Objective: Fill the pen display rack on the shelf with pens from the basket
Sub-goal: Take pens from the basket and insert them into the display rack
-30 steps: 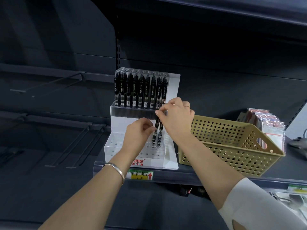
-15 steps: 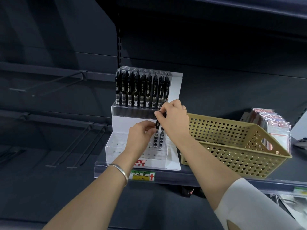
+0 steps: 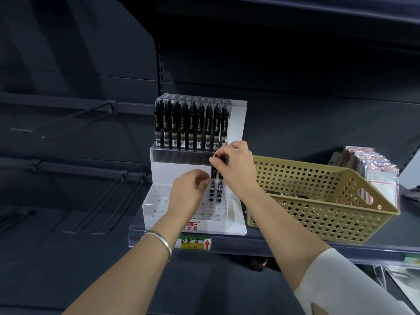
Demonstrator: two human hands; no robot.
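Dark grey metal shop shelving, mostly bare. The work sits on one dark shelf board [image 3: 306, 243] w/ a clear price strip [image 3: 245, 243] along its front edge.

R hand [image 3: 236, 169] pinches the cap end of a slim black pen [image 3: 213, 176] between thumb and forefinger, other fingers curled behind it. The pen is upright, tip down in the hole field of the rack's front tier, right side. Can't tell if it's seated to the bottom. A 2nd black pen [image 3: 220, 179] stands just beside it on the right, its top hidden behind the hand. L hand [image 3: 188, 192] has its fingers curled, fingertips right at the barrel's lower half; touching or only beside, can't tell.

Both hands are over the clear acrylic hole block [image 3: 156, 201], the low front tier of the white-and-clear stepped pen display rack [image 3: 237, 123]. Most of its holes look empty. The upper tier behind carries a full row of black pens [image 3: 191, 126]. A tan perforated plastic basket [image 3: 318, 205] sits just right of the rack, w/ a few dark pens [image 3: 293, 197] at its bottom.

Step in hand, as I read it: seat this pen. To do it well:
- Hold it vertical and let the L fingers steer the tip into one hole.
- Push straight down from the top, no lean vs the neighbour.
- Then take the next hole along the same row, so the rows fill in order.

Progress approx. early-mid: top tier done, front tier barely begun.
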